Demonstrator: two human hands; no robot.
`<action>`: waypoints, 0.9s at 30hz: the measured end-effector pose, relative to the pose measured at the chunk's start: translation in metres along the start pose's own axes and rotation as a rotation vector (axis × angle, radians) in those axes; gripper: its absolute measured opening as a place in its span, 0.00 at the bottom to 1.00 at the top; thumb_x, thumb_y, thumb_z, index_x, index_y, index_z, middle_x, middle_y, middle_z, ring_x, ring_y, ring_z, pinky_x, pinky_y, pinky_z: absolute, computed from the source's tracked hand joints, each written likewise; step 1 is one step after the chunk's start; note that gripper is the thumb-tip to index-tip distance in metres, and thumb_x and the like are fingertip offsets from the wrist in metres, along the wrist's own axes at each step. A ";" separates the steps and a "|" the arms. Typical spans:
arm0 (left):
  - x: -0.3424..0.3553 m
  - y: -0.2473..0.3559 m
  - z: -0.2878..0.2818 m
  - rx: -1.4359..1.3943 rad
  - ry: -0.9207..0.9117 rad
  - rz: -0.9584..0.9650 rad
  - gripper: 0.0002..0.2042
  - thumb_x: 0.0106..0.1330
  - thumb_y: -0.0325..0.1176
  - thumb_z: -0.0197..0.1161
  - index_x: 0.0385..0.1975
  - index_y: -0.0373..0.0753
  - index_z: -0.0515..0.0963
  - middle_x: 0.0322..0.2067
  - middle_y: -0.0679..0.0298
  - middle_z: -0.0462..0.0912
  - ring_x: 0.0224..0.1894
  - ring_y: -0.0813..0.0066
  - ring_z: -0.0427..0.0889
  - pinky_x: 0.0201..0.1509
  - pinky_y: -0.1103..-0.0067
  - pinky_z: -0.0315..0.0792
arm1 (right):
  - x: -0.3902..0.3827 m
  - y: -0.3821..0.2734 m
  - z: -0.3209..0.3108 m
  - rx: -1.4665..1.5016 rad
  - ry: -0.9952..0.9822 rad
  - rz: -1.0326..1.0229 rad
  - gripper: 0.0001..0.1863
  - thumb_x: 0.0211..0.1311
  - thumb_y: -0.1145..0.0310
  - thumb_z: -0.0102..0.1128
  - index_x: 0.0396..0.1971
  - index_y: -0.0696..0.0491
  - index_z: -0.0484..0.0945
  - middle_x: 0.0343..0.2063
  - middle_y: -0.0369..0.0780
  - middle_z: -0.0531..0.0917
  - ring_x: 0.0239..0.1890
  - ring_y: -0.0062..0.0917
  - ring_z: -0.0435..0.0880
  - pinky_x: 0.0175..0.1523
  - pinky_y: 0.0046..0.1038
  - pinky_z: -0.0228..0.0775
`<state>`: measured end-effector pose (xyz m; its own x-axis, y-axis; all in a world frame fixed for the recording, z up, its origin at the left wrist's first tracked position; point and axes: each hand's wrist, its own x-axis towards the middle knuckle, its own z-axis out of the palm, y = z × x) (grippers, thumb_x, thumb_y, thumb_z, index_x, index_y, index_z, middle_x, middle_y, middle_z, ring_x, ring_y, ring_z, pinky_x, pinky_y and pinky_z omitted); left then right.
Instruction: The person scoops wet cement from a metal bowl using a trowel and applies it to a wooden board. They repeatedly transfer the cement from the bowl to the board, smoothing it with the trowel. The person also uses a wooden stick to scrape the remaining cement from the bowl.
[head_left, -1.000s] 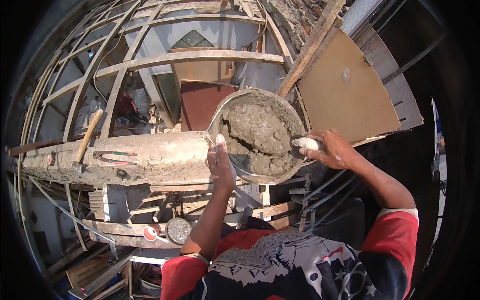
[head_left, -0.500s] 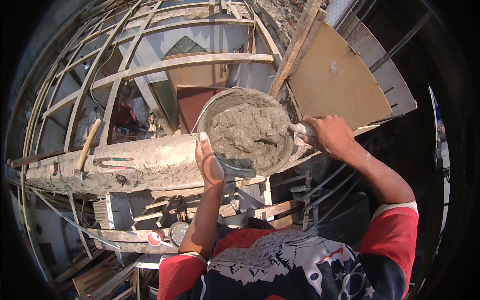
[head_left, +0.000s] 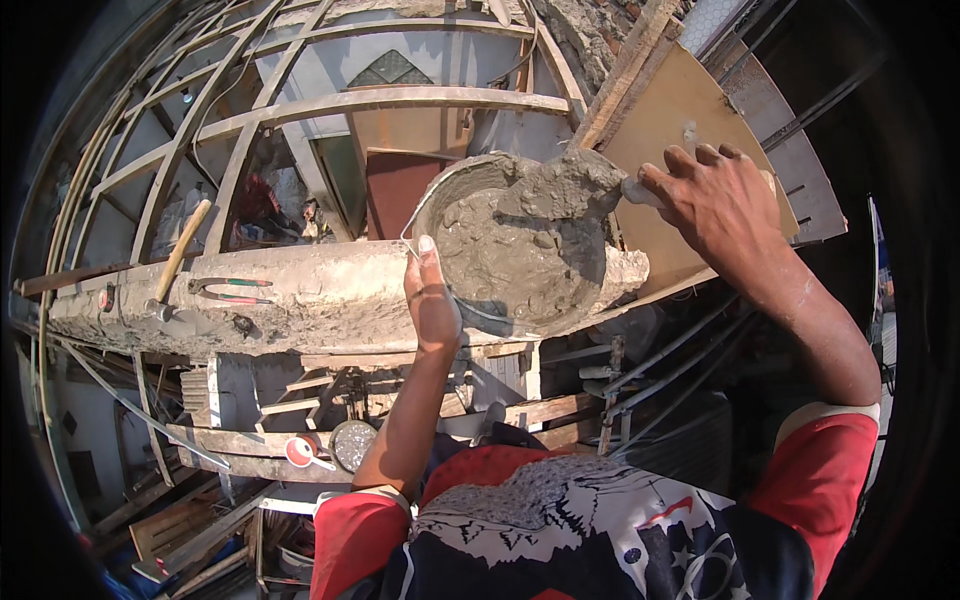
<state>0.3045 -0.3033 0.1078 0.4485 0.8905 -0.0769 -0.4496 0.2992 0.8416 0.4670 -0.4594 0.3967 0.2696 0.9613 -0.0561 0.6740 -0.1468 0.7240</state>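
Note:
A round bucket (head_left: 452, 186) full of wet grey mortar (head_left: 515, 262) rests on the concrete beam in front of me. My left hand (head_left: 434, 305) steadies the bucket's left side, thumb up along the rim by the wire handle; its other fingers are largely hidden. In my right hand (head_left: 722, 203) is a trowel (head_left: 637, 191), gripped by its handle. A thick lump of mortar (head_left: 568, 187) covers the trowel's blade, raised over the bucket's far right rim.
On the beam (head_left: 330, 270) to the left lie a hammer (head_left: 180, 260) and pincers (head_left: 230, 291) with red and green handles. Wooden framing (head_left: 370, 99) spans beyond it. Below are a red-and-white dipper (head_left: 302, 452) and a round container (head_left: 352, 444). Tan board (head_left: 680, 130) leans at right.
My right hand has risen up and right, lifting the trowel out of the bucket with mortar on it. My left hand stays at the bucket's side.

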 end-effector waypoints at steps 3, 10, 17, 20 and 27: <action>-0.002 -0.001 0.002 0.013 0.089 -0.052 0.31 0.79 0.54 0.53 0.64 0.29 0.70 0.56 0.53 0.79 0.56 0.65 0.79 0.64 0.69 0.73 | 0.001 -0.016 -0.005 -0.056 -0.059 -0.157 0.13 0.73 0.64 0.52 0.51 0.46 0.81 0.38 0.37 0.85 0.41 0.30 0.88 0.42 0.32 0.76; 0.001 0.002 0.001 0.146 0.011 -0.051 0.34 0.79 0.58 0.50 0.66 0.27 0.68 0.57 0.50 0.77 0.59 0.63 0.76 0.66 0.70 0.68 | 0.041 -0.036 0.047 0.203 -0.245 -0.189 0.15 0.62 0.56 0.67 0.45 0.46 0.86 0.30 0.42 0.87 0.37 0.38 0.89 0.43 0.37 0.80; -0.001 -0.005 -0.003 0.248 0.024 -0.087 0.38 0.79 0.61 0.47 0.70 0.29 0.66 0.60 0.46 0.75 0.60 0.58 0.74 0.68 0.69 0.64 | 0.020 0.002 0.105 0.632 -0.256 -0.111 0.28 0.52 0.50 0.78 0.50 0.49 0.85 0.38 0.47 0.89 0.43 0.48 0.87 0.50 0.45 0.78; 0.003 0.003 -0.004 0.241 0.002 -0.096 0.37 0.79 0.61 0.47 0.69 0.30 0.67 0.57 0.48 0.77 0.57 0.60 0.74 0.66 0.70 0.65 | 0.024 0.003 0.117 0.738 -0.177 -0.076 0.26 0.51 0.52 0.78 0.48 0.49 0.84 0.37 0.47 0.89 0.42 0.49 0.86 0.48 0.46 0.78; -0.001 0.037 0.002 0.251 -0.104 -0.027 0.35 0.80 0.60 0.46 0.65 0.29 0.71 0.55 0.55 0.78 0.57 0.69 0.73 0.66 0.73 0.64 | 0.004 0.005 0.140 0.941 -0.148 0.054 0.21 0.56 0.59 0.75 0.47 0.54 0.85 0.35 0.45 0.89 0.37 0.38 0.86 0.44 0.39 0.76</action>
<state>0.2888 -0.2942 0.1403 0.5399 0.8398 -0.0565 -0.2366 0.2159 0.9473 0.5677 -0.4885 0.3037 0.3574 0.9179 -0.1723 0.9177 -0.3794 -0.1179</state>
